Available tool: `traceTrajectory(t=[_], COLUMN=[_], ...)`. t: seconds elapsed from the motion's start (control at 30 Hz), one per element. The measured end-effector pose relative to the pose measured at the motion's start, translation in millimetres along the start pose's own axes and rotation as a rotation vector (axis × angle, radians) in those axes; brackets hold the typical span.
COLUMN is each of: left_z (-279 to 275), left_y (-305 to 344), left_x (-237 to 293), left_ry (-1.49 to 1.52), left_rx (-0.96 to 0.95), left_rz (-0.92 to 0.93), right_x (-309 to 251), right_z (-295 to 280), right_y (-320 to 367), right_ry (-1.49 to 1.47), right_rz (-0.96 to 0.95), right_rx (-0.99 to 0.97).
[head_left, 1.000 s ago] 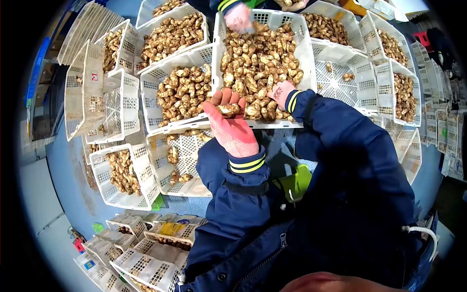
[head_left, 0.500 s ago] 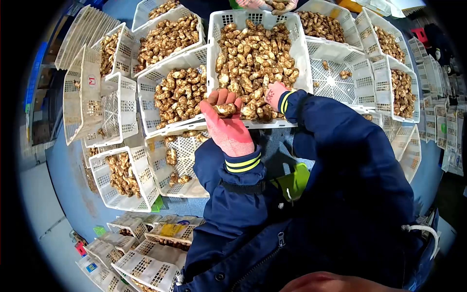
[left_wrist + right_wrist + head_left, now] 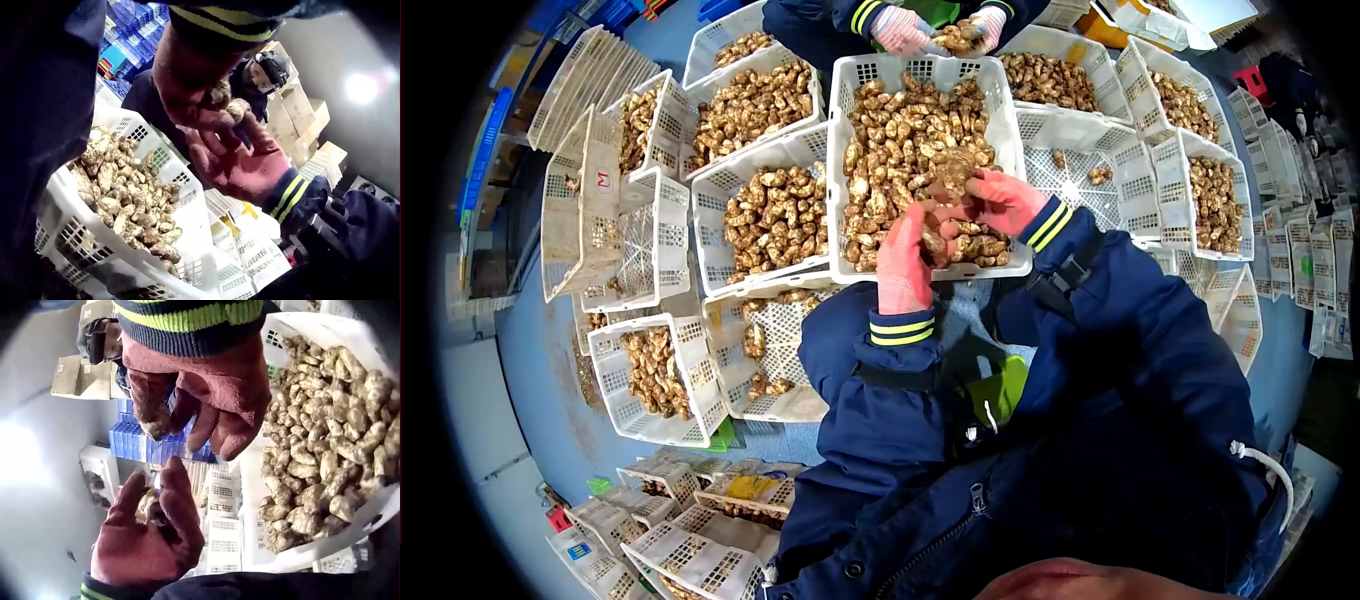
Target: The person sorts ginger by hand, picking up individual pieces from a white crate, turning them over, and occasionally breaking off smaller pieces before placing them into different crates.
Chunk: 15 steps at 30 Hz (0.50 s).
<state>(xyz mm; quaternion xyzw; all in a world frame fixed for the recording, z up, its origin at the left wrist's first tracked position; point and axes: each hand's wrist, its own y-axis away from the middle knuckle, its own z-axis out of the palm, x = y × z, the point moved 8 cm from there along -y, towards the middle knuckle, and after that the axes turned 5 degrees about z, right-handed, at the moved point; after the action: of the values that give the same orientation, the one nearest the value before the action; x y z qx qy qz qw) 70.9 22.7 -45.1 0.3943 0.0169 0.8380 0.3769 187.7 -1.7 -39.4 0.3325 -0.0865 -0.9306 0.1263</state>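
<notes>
In pink gloves, both hands are raised close together over the near end of a white crate (image 3: 836,200) heaped with knobbly brown-and-white tubers (image 3: 900,140). My right hand (image 3: 1008,203) pinches a tuber (image 3: 156,425) between thumb and fingers, fingertips pointing toward the other hand. Turned inward, my left hand (image 3: 905,262) holds another tuber (image 3: 149,505) between its thumb and fingers. In the left wrist view, the left hand (image 3: 187,84) and right hand (image 3: 244,165) overlap around these pieces.
Opposite, another person's gloved hands (image 3: 903,30) hold tubers at the crate's far edge. A crate of tubers (image 3: 705,235) stands at the left. On the right is a crate (image 3: 1080,165) with a few pieces on its bottom. Stacked crates (image 3: 700,550) lie behind at lower left.
My right hand has lifted from the heap with a tuber and come beside the left. My left hand has turned from palm-up to facing inward. The other person's hands moved over the far rim.
</notes>
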Motion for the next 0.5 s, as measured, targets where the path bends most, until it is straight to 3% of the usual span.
traceTrajectory(t=[0.03, 0.07, 0.13, 0.23, 0.3, 0.37, 0.43, 0.5], left_z=[9, 10, 17, 10, 3, -4, -4, -2], left_y=[1, 5, 9, 4, 2, 0, 3, 3], left_x=[-5, -11, -16, -15, -13, -5, 2, 5], left_ry=[-0.004, -0.017, -0.001, 0.035, -0.017, -0.119, -0.216, -0.459], left_rx=[-0.06, -0.059, -0.113, -0.098, -0.058, 0.019, 0.128, 0.108], left_rz=[-0.047, -0.118, -0.176, -0.118, -0.071, 0.027, 0.057, 0.086], right_x=[2, 5, 24, 21, 4, -3, -36, -33], right_z=[-11, -19, 22, 33, 43, 32, 56, 72], right_y=[-4, -2, 4, 1, 12, 4, 10, 16], right_ry=[0.347, 0.347, -0.21, -0.046, 0.176, 0.263, 1.373, 1.832], right_rz=[-0.086, -0.089, 0.174, 0.12, 0.069, 0.025, -0.494, -0.571], right_rx=[0.116, 0.111, -0.127, -0.138, 0.055, 0.017, 0.149, 0.215])
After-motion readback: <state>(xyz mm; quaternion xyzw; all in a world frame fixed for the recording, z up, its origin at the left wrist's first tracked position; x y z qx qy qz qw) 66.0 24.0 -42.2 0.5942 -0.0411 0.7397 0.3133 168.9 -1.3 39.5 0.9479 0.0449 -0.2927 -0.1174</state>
